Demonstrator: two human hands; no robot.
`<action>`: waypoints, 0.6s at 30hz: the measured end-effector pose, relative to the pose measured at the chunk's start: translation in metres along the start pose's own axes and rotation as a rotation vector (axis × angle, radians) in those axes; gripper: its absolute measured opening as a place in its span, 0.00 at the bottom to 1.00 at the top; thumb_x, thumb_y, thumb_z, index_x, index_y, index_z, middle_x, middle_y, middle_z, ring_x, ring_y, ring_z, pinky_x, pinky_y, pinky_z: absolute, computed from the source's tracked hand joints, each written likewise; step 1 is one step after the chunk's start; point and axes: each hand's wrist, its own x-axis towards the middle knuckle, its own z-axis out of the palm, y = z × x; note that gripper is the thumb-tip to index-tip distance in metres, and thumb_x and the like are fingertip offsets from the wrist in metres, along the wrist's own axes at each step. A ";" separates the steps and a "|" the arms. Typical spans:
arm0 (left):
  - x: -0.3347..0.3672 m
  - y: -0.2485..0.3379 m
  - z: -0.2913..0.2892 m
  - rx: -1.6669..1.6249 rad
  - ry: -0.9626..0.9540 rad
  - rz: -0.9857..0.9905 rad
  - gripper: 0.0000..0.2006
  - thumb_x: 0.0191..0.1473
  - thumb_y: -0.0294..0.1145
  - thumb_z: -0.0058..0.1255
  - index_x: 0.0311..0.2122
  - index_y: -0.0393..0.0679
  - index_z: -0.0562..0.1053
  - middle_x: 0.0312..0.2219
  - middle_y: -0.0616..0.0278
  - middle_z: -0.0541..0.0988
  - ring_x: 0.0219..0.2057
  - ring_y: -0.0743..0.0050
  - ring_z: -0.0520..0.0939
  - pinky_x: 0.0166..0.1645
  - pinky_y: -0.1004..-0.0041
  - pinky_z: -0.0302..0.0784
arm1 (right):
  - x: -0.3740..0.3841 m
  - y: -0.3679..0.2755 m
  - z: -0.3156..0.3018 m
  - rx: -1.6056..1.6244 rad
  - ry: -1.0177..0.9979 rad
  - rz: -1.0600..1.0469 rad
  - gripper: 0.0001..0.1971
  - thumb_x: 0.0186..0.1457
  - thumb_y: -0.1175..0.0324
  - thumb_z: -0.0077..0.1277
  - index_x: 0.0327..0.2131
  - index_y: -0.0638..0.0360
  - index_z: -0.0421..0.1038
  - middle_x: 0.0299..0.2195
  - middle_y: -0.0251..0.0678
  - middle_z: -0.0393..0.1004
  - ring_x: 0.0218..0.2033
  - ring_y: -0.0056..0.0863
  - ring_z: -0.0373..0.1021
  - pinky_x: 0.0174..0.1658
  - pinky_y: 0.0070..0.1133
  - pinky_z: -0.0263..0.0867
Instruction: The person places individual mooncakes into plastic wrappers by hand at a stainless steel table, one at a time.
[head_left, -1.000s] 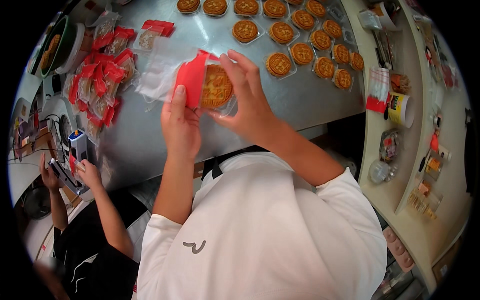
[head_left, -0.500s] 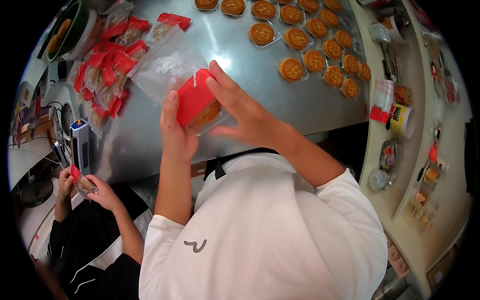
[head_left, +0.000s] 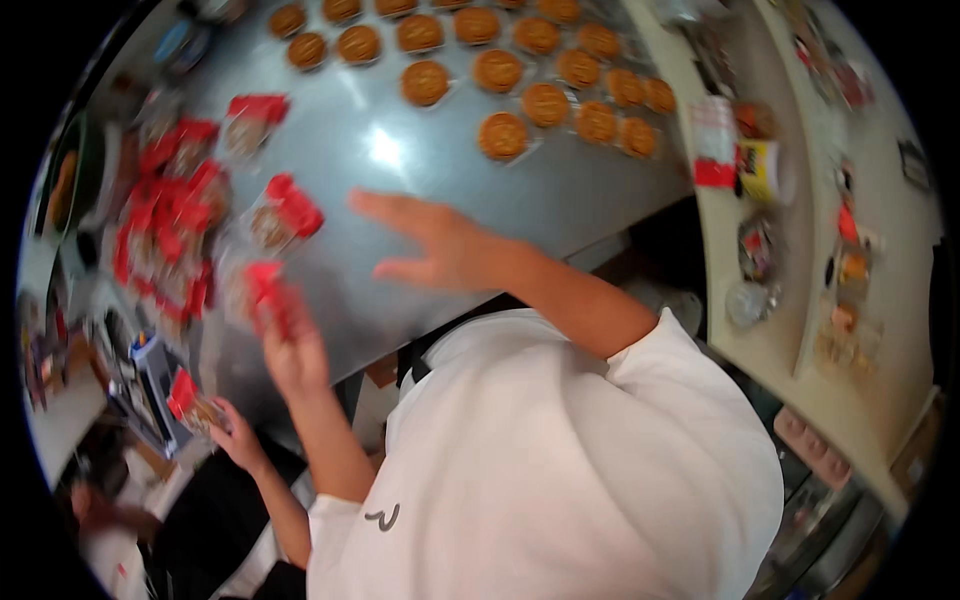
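1 red/clear packet [head_left: 263, 282], blurred, pinched in L hand [head_left: 297, 358] above table's [head_left: 330, 120] near edge, L end; R hand [head_left: 440, 242] empty, fingers spread, nr. mid of same edge. Prob. light, w/ soft, slippery film & poss. crumbly contents: best held by flat sides, gently. Adj.: 2nd packet [head_left: 290, 210]; pile [head_left: 170, 235] nr. L edge; round cakes [head_left: 498, 70] twd. far R corner.

1. Left hand [head_left: 298, 358]: holding a red-topped packet [head_left: 264, 285]; both blurred.
2. Right hand [head_left: 445, 245]: fingers spread, holding nothing, above the metal table [head_left: 400, 185].
3. Round brown cakes [head_left: 503, 136]: set out across the table's far side, several visibly in clear trays.
4. Packet pile [head_left: 170, 225]: red and clear, at left.
5. Co-worker's hand [head_left: 238, 438]: at another red-topped pack [head_left: 190, 402], lower left.
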 end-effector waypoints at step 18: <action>0.002 -0.037 -0.027 0.651 0.277 -0.246 0.18 0.56 0.45 0.43 0.42 0.40 0.68 0.38 0.54 0.76 0.34 0.69 0.78 0.38 0.72 0.75 | -0.247 0.211 -0.313 -1.221 0.809 0.701 0.07 0.53 0.67 0.43 0.33 0.57 0.68 0.35 0.44 0.72 0.37 0.44 0.69 0.38 0.34 0.66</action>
